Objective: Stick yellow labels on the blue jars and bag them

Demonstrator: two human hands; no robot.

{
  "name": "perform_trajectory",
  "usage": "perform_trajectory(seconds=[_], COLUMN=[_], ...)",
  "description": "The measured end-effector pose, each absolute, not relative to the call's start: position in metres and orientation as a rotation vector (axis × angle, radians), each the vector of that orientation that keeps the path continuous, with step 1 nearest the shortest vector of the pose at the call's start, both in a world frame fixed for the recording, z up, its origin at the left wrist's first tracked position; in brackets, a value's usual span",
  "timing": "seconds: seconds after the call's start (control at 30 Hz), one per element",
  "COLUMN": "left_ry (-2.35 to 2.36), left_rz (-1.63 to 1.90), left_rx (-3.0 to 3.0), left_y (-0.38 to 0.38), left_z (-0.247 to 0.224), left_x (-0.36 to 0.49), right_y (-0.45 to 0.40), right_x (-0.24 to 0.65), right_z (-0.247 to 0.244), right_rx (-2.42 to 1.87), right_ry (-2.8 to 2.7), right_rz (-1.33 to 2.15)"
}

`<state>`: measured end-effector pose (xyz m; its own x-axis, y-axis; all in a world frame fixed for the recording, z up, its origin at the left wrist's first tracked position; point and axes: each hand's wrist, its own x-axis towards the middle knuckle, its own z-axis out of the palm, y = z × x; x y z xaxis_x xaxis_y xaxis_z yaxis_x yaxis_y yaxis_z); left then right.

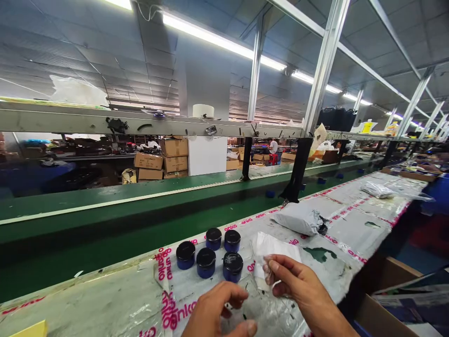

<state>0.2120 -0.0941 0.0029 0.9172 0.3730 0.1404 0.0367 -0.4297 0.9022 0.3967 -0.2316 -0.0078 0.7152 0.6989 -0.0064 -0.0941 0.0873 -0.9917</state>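
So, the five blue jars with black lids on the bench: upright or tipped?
Upright: all five blue jars stand on their bases, black lids facing up.

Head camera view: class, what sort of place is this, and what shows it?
Probably a packing workshop in a factory or warehouse: a long green assembly-line bench, stacked cardboard cartons beyond it, and blue jars with black lids near a grey mailer bag.

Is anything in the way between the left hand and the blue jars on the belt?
Nothing visible is: only the printed plastic sheet lies between the left hand and the blue jars with black lids. The right hand pinches a clear plastic bag off to one side.
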Motion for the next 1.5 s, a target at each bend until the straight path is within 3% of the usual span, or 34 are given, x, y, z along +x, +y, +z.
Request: perform_trajectory(seconds=[0.3, 0.47, 0.6, 0.77, 0.87, 1.07, 1.5], left_ry=[0.273, 0.287, 0.538, 0.425, 0.413, 0.672, 0.708], left_rz=[0.453, 0.461, 0.690, 1.127, 1.218, 1.045, 0.832], left_rx=[1.408, 1.300, 1.613, 2.542, 3.006, 3.314, 3.285], left_y=[-0.112, -0.103, -0.094, -0.086, -0.081, -0.053, -0.043], left_z=[0.008, 0.008, 0.003, -0.009, 0.002, 0.037, 0.008], left_x=[0.243, 0.240, 0.235, 0.233, 0.239, 0.274, 0.283], right_y=[-0.211, -0.212, -0.216, -0.217, -0.209, -0.167, -0.164], right_x=[0.352, 0.358, 0.370, 0.377, 0.381, 0.410, 0.432], right_z=[-0.012, -0.009, -0.012, -0.010, 0.001, 0.018, -0.037], right_rx=[-0.953, -1.018, -1.405, -1.779, -1.848, -1.887, -1.957], right_ry=[-0.506, -0.611, -0.820, -1.278, -1.398, -1.383, -1.603], right_rz=[0.989, 1.026, 0.623, -0.573, -0.931, -1.040, -0.815])
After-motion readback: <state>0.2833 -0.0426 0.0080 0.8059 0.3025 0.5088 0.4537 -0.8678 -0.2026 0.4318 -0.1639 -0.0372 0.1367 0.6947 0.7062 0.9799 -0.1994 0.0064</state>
